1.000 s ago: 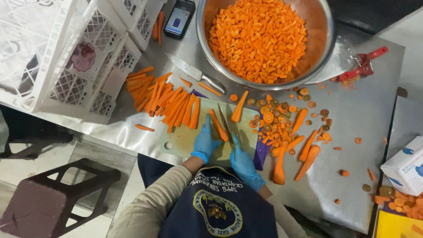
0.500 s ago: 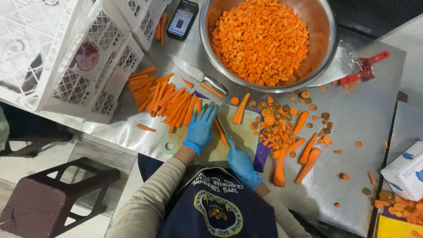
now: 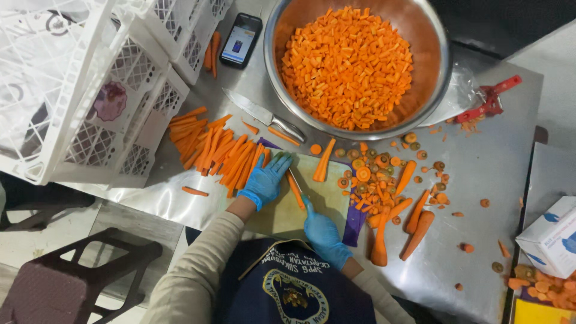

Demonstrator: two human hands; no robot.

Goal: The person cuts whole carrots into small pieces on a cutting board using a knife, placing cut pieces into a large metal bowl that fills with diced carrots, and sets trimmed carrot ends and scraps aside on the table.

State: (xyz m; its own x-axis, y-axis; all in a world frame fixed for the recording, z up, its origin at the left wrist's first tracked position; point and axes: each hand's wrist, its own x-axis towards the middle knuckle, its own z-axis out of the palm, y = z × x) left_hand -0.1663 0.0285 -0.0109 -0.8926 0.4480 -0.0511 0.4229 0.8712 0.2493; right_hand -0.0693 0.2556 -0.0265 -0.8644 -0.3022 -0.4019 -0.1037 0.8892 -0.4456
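My left hand (image 3: 266, 181), in a blue glove, lies with fingers spread on the left part of the pale cutting board (image 3: 327, 195), its fingertips at the edge of a pile of carrot sticks (image 3: 219, 150). My right hand (image 3: 323, 233), also gloved, is closed on a knife (image 3: 298, 187) whose blade points away from me across the board. One carrot stick (image 3: 294, 191) lies along the blade. Another carrot piece (image 3: 323, 161) rests at the board's far edge.
A large steel bowl (image 3: 432, 90) of diced carrot stands at the back. On the steel table lie a second knife (image 3: 259, 114), a phone (image 3: 240, 39), a red peeler (image 3: 487, 103), carrot ends (image 3: 375, 174) and peeled carrots (image 3: 417, 231). White crates (image 3: 90, 84) stand left, a white box (image 3: 552, 237) right.
My left hand slid left from the board's middle toward the carrot sticks and spread its fingers. The right hand with the knife stayed near the board's front.
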